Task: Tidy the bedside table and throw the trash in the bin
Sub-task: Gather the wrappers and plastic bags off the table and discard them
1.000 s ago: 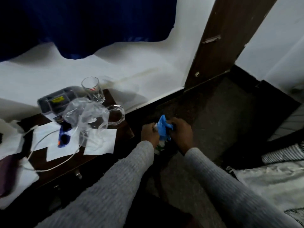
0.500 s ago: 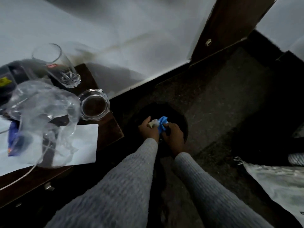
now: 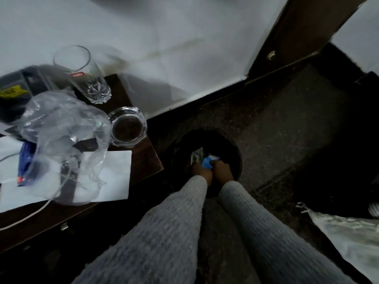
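Two hands are hovering right of the bedside table (image 3: 143,158), directly above the dark bin (image 3: 235,144): my left hand (image 3: 202,171) and right hand (image 3: 222,170) are pinching a crumpled blue wrapper (image 3: 206,162) between them, the right nearer the bin's centre. Far left, a glass (image 3: 82,74) is showing a red label reading "cello".

A tall clear drinking glass (image 3: 82,74) with a red label stands at the far right corner of the dark brown wooden bedside table (image 3: 143,158). Just in front of it, at the right edge, sits a round clear glass ashtray (image 3: 127,127). A black box with a yellow label (image 3: 12,93) lies by the far edge, further left. Behind is a white wall (image 3: 164,27), with a dark brown wooden door (image 3: 297,27) beside it. Pale crumpled fabric (image 3: 348,238) lies on the dark speckled floor (image 3: 287,130).
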